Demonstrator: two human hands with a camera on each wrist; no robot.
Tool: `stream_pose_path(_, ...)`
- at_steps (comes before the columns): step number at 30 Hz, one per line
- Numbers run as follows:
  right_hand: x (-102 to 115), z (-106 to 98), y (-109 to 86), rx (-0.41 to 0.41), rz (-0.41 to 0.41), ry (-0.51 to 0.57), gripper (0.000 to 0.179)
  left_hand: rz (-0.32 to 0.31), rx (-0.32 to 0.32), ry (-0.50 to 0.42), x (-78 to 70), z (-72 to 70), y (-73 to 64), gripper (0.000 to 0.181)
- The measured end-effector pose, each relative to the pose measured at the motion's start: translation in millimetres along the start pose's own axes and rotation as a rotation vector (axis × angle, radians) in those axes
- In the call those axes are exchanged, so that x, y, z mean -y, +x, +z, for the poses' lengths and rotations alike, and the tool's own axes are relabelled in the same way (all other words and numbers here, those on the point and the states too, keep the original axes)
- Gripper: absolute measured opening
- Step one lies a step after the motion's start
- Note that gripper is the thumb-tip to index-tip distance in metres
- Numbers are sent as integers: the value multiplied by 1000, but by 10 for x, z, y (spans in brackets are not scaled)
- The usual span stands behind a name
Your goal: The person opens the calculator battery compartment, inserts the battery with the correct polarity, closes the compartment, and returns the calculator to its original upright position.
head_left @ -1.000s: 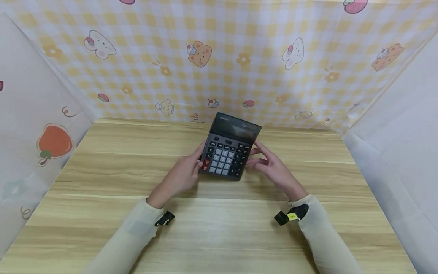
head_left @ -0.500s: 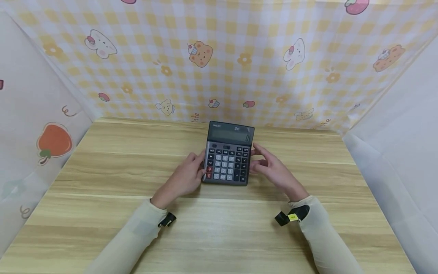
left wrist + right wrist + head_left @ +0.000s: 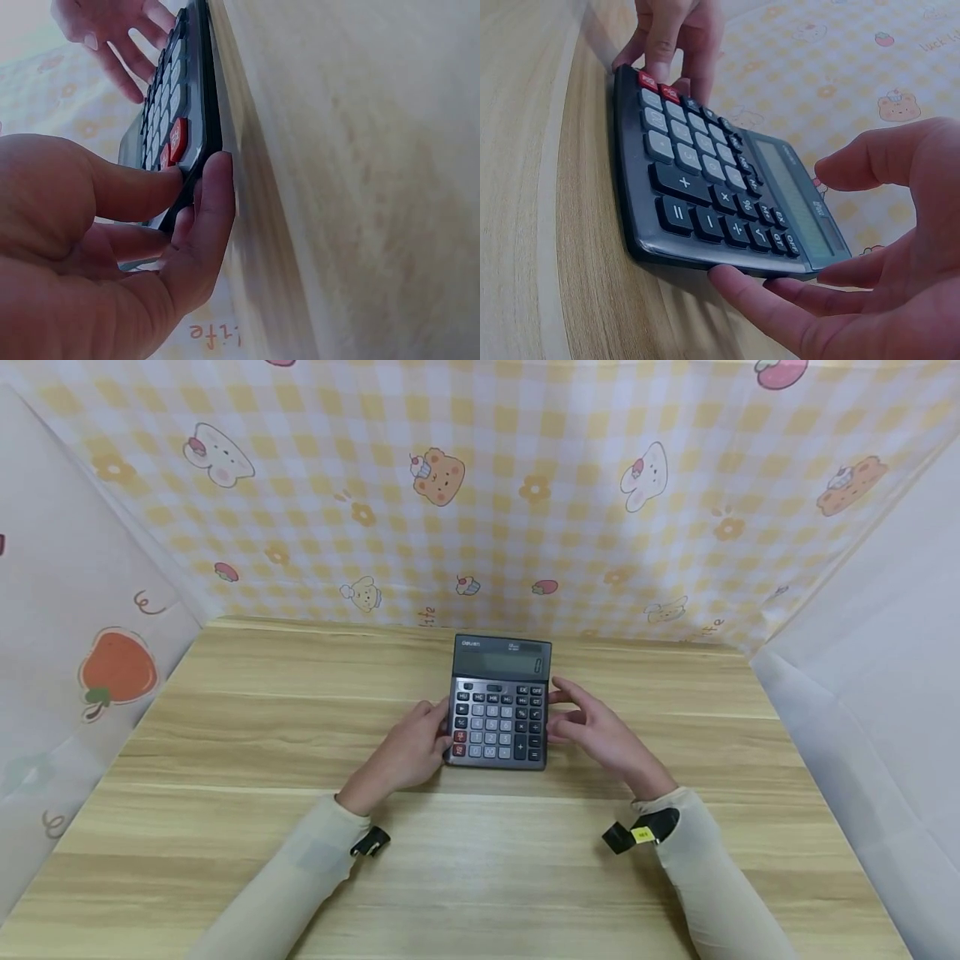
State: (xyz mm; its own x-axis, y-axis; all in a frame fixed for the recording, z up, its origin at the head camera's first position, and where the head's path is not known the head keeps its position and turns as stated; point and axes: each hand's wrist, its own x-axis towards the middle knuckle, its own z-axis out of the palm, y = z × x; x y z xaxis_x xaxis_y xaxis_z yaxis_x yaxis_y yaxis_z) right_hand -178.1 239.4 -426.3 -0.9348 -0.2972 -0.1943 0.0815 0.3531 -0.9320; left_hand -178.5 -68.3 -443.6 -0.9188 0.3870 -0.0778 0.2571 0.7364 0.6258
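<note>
A dark grey desk calculator (image 3: pixel 497 722) faces up at the table's middle, its display reading 0 and its two red keys at the lower left. My left hand (image 3: pixel 408 747) pinches its left edge near those red keys; in the left wrist view the thumb (image 3: pixel 142 191) lies on the front while other fingers reach beneath. At the opposite edge my right hand (image 3: pixel 600 731) has loosely spread fingers. In the right wrist view some of its fingertips (image 3: pixel 727 279) sit right at the calculator's side, with the thumb apart from the display.
The wood-grain table (image 3: pixel 480 877) reaches back to a yellow checked cloth (image 3: pixel 487 535) with cartoon prints. White cloth walls (image 3: pixel 885 635) stand on both sides. Each sleeved wrist carries a black strap (image 3: pixel 656 827).
The calculator was tilted with its top leaning right; it has turned counterclockwise to nearly straight and come down lower. The left hand moved slightly right with it; the right hand barely moved.
</note>
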Motion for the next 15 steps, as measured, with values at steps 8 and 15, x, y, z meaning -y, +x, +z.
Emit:
stream_pose_path(8,-9,-5,-8,4,10,-37,81,-21,36,3,1,7,26,67)
stream_pose_path(15,-11,-4,-17,13,18,-48,80,-47,69,-5,-16,-4,46,66)
